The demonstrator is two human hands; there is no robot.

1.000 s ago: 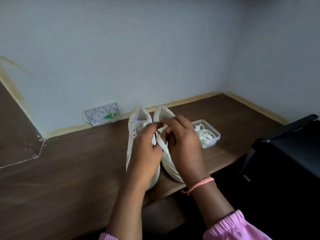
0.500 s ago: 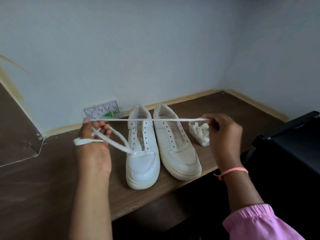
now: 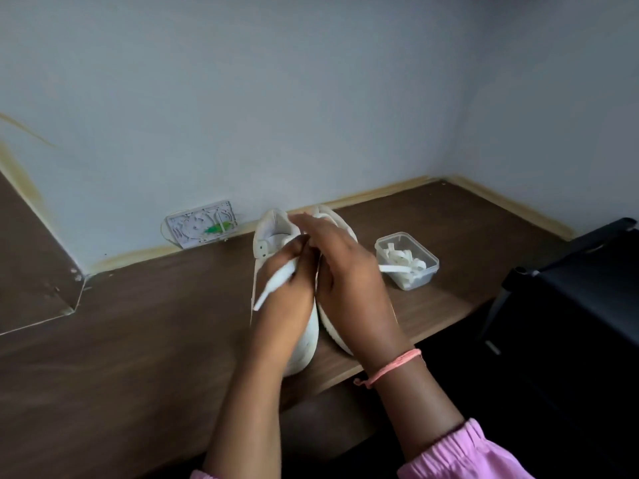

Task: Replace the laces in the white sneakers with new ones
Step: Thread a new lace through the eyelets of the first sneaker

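Item: white sneakers (image 3: 276, 233), paired on our wooden desk (image 3: 138, 340). Our left hand (image 3: 288, 299) pinches a white lace (image 3: 275, 286) above them; right hand (image 3: 349, 281) fingers extended, grip indiscernible. Lace tub (image 3: 408, 261) beside.

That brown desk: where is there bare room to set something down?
Bare desk stretches left of the left sneaker, up to the wall plate. A smaller patch lies behind the lace tub, toward the corner. It is crowded at the sneakers, where both hands work.
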